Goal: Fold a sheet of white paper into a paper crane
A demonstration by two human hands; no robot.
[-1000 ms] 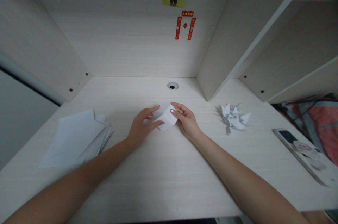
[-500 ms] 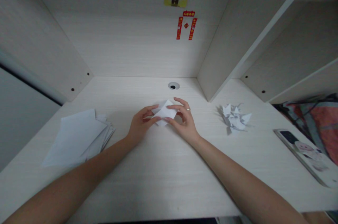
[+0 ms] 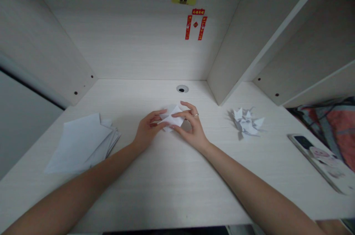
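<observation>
We have a small white paper (image 3: 172,117) between both hands, just above the surface (image 3: 172,187) at its middle, in front of the cable hole (image 3: 182,88). The paper is partly folded, with layered flaps and one corner pointing away from us.

Our left hand (image 3: 148,130) pinches the paper's left edge between thumb and fingertips, so that grip is clamped on the paper. Our right hand (image 3: 193,128), with a ring (image 3: 195,115) on one finger, curls over the right side. Its thumb is underneath and its fingers on top, and that grip is also closed on the paper. The paper looks raised rather than lying flat, though we cannot tell whether its lower corner touches the surface.

We judge the step in hand to be a fold being shaped in the air, with a flap brought over and pinched into place. A clean crease here would need both grips to hold the edges matched while a fingertip runs along the fold. Setting the paper down would make that firmer.

To our left lies a loose stack of sheets (image 3: 80,142), well apart from the hands. To our right is a heap of folded pieces (image 3: 246,123) with pointed tips. Farther right a phone (image 3: 318,158) lies near the edge.
</observation>
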